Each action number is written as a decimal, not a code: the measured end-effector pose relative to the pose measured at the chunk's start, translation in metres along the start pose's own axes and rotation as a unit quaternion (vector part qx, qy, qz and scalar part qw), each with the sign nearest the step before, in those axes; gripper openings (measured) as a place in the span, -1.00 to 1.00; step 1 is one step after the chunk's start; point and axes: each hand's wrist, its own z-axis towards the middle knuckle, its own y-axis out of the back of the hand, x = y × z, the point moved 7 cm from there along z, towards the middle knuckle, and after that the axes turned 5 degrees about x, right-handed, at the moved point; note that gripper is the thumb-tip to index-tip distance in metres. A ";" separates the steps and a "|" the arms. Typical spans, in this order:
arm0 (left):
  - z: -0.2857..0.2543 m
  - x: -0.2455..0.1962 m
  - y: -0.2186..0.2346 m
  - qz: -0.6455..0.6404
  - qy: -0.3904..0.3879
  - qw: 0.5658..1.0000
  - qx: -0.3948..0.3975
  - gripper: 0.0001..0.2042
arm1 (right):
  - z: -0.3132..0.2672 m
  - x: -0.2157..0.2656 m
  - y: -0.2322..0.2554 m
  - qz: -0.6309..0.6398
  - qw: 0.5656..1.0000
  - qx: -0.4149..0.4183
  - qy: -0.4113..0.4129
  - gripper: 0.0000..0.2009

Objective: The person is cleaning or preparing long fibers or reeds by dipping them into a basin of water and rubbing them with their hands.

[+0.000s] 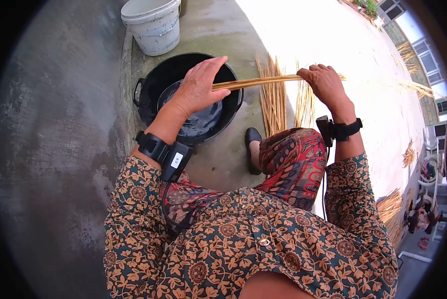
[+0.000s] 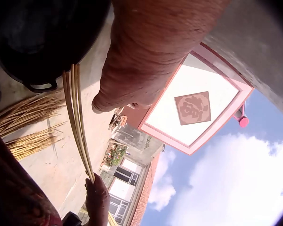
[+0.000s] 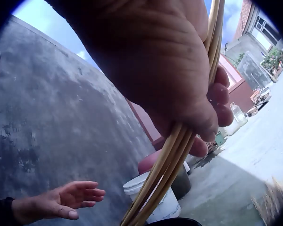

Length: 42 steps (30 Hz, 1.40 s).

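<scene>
My right hand [image 1: 325,84] grips a thin bundle of long golden straw stalks [image 1: 263,81]; in the right wrist view its thumb and fingers curl round the stalks [image 3: 167,172]. The bundle stretches level toward my left hand [image 1: 196,84], its free end overlapping that hand in the head view. Seen from the right wrist, the left hand [image 3: 68,202] has its fingers extended and its thumb apart, with a gap between it and the stalks. Below the left hand stands a black two-handled basin [image 1: 151,82] with water [image 1: 201,122] in it.
A white bucket [image 1: 158,32] stands behind the basin. Two bundles of straw [image 1: 273,99] lie on the ground right of it, and more straw [image 1: 390,214] lies farther right. A grey wall [image 1: 59,124] runs along the left side. My foot in a dark shoe [image 1: 253,149] is near the basin.
</scene>
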 end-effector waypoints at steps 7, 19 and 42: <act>0.006 0.014 -0.048 -0.094 0.127 0.982 0.102 -0.56 | 0.035 0.091 0.088 -0.043 0.992 -0.097 0.066 -0.78; 0.010 0.039 0.014 -0.632 0.177 0.736 -0.167 -0.76 | 0.073 0.080 0.045 0.600 0.787 -0.143 -0.007 -0.59; 0.033 0.003 0.034 -0.536 0.206 0.789 -0.219 -0.79 | 0.074 0.174 0.002 0.689 0.675 0.182 0.191 -0.60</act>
